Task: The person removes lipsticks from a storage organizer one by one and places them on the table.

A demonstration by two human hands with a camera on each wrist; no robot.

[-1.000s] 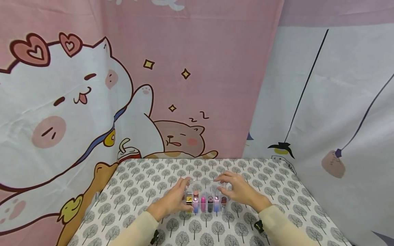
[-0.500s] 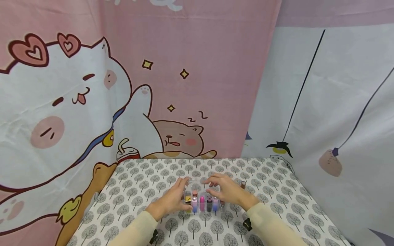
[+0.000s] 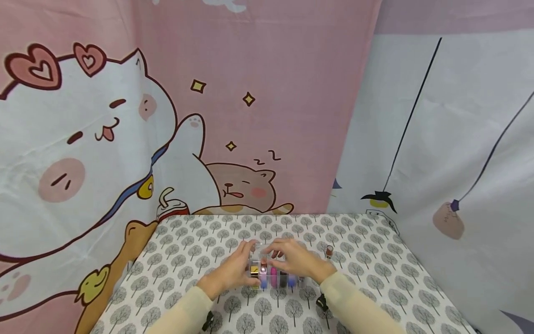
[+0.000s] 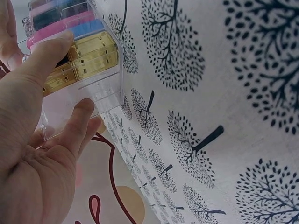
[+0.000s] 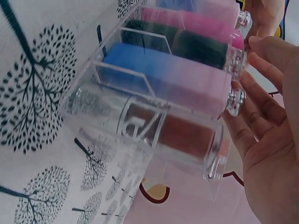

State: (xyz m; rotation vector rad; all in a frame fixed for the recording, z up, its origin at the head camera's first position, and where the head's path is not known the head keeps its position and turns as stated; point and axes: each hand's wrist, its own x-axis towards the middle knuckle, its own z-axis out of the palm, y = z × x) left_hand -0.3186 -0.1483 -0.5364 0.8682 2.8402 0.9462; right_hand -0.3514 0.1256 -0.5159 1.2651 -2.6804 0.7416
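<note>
Holding the clear case (image 4: 105, 87) at its left end, your left grip (image 3: 236, 269) spreads its thumb along the near side, by the gold tube (image 4: 96, 53), and its fingers at the far side, probably to steady it on the bench (image 3: 375, 297). The case's walls hold the front tubes upright and apart: beyond the gold come a blue-and-pink one, the bright pink tube (image 3: 273, 277), the dark tube (image 5: 201, 49), a second blue-and-pink tube (image 5: 168, 79) and the brown tube (image 5: 184, 135) at the right end.

Your right grip (image 3: 298, 260) is arched above the row, fingers loosely bent, with a gap before the thumb; it looks unloaded. Its fingertips are near the reddish tube (image 3: 263, 262) behind the front row, toward your left; whether they touch it, you cannot tell from here. That arch probably leaves the front tubes undisturbed. Beyond your right wrist, well apart from the case, the loose tube (image 3: 329, 251) is on the bench.
</note>
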